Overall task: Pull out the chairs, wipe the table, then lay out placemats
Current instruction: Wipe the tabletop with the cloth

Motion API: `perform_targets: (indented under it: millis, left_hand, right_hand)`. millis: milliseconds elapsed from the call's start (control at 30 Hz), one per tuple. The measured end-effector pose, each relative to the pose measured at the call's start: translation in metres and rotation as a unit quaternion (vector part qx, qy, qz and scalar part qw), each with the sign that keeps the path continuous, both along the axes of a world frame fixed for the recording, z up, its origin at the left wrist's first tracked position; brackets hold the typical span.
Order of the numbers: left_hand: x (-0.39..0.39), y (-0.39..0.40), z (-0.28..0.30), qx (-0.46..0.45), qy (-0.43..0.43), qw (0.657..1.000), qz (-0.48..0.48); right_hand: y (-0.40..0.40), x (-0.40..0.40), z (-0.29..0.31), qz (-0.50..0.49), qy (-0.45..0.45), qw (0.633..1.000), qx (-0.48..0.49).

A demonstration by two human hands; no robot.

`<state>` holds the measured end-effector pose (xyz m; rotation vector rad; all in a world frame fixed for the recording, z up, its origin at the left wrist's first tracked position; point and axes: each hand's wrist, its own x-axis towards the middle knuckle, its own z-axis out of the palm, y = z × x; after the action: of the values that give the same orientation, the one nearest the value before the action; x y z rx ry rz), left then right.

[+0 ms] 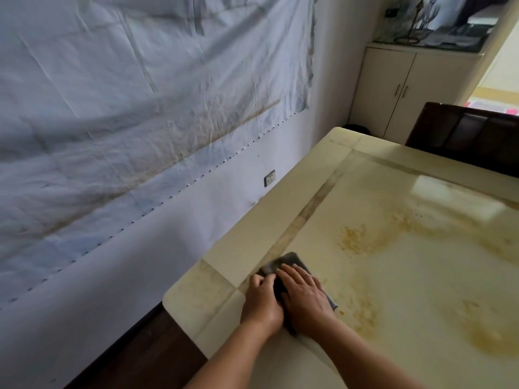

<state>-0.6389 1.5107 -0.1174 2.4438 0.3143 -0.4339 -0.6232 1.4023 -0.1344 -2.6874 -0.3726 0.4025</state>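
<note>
- The dark cloth [292, 265] lies near the desk [393, 192] corner, beneath both hands.
- Right hand [304, 296] presses it, fingers flat together; left hand [262, 300] curls, pinching its edge.
- Yellowish stains [359, 240] spread rightward, nearer the right hand.

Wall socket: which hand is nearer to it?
Left. The left hand grips the dark cloth at its wall-side edge, below the wall socket; the right hand presses flat on the cloth, farther from the wall.
</note>
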Motion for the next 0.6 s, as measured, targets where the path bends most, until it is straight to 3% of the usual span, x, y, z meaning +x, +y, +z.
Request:
perform_targets:
  millis: [300,500,600]
  left_hand:
    - [0.013,0.011,-0.002,0.026,-0.066,0.997,0.041]
    - [0.006,0.033,0.002,0.030,-0.027,0.999,0.001]
    - [-0.001,0.039,0.008,0.004,-0.031,1.000,-0.002]
  right_hand:
    - [0.003,-0.014,-0.005,0.029,0.037,0.997,-0.055]
    - [0.012,-0.022,0.017,0.014,-0.009,0.998,-0.053]
    - [0.018,-0.027,0.007,0.044,0.038,0.995,-0.083]
